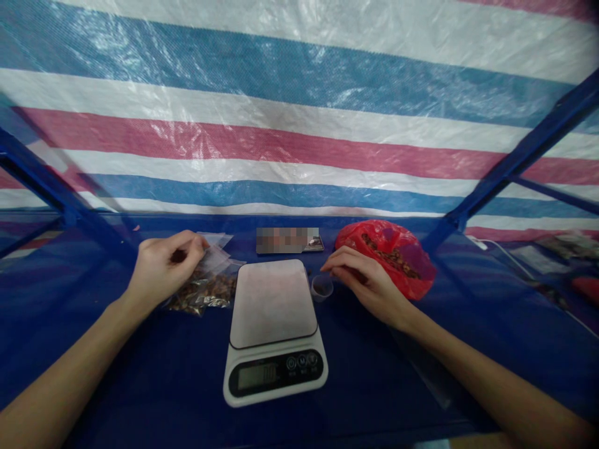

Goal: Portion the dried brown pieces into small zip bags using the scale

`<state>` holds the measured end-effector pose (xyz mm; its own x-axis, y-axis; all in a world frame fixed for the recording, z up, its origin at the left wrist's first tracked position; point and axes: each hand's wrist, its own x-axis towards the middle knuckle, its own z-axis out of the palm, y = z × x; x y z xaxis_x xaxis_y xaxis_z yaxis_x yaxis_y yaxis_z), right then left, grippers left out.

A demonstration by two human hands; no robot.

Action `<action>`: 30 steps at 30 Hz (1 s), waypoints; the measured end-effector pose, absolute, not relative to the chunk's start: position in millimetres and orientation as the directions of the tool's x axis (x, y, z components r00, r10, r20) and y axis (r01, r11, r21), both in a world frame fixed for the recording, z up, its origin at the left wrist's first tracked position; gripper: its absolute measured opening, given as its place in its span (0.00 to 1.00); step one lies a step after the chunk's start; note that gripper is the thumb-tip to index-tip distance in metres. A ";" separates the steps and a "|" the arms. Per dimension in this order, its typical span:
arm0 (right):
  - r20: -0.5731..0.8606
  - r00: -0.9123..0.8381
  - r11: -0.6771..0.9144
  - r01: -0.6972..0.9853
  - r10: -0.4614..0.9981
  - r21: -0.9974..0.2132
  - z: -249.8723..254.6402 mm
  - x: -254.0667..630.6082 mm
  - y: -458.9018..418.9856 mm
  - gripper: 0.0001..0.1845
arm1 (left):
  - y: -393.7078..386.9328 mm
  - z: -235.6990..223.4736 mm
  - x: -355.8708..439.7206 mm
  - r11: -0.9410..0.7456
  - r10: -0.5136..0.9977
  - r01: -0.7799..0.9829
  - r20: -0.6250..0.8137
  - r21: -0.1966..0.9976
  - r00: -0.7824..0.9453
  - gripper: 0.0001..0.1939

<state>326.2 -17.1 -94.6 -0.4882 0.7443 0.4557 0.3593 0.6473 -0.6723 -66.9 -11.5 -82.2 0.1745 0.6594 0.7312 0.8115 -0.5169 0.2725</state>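
My left hand (171,259) is closed in a pinch at the top of a clear plastic zip bag (215,249), over several small bags of brown dried pieces (213,290). A white kitchen scale (276,305) lies between my hands, its plate bare and its display dim. Right of the plate stands a small clear plastic cup (322,289). My right hand (367,280) has its fingertips together just above the cup's rim; whether they touch it or pinch something small, I cannot make out. Behind that hand sits an open red plastic bag (416,280) holding more brown pieces.
A flat box or card (316,243), partly blurred, lies behind the scale on the blue tabletop (187,386). Blue metal frame bars (519,156) slant up at both sides. A striped plastic sheet (299,93) hangs at the back. Further bags (545,259) lie far right.
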 end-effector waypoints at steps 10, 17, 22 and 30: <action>0.235 -0.660 0.657 0.514 0.714 -0.552 -106.9 332.1 -12.9 0.45 | -11.9 -83.4 -69.6 -0.521 0.636 0.816 0.751 0.248 0.178 0.17; 0.151 -0.696 0.665 0.567 0.702 -0.486 -104.4 332.5 -14.9 0.48 | -10.2 -82.9 -71.5 -0.526 0.647 0.811 0.740 0.258 0.184 0.16; 0.239 -0.677 0.694 0.550 0.696 -0.464 -108.0 333.2 -12.5 0.29 | -9.1 -85.1 -73.4 -0.514 0.655 0.816 0.735 0.264 0.175 0.16; 0.388 -0.571 0.690 0.569 0.723 -0.448 -114.4 336.9 -4.3 0.13 | -3.8 -91.5 -80.0 -0.484 0.654 0.837 0.741 0.256 0.152 0.17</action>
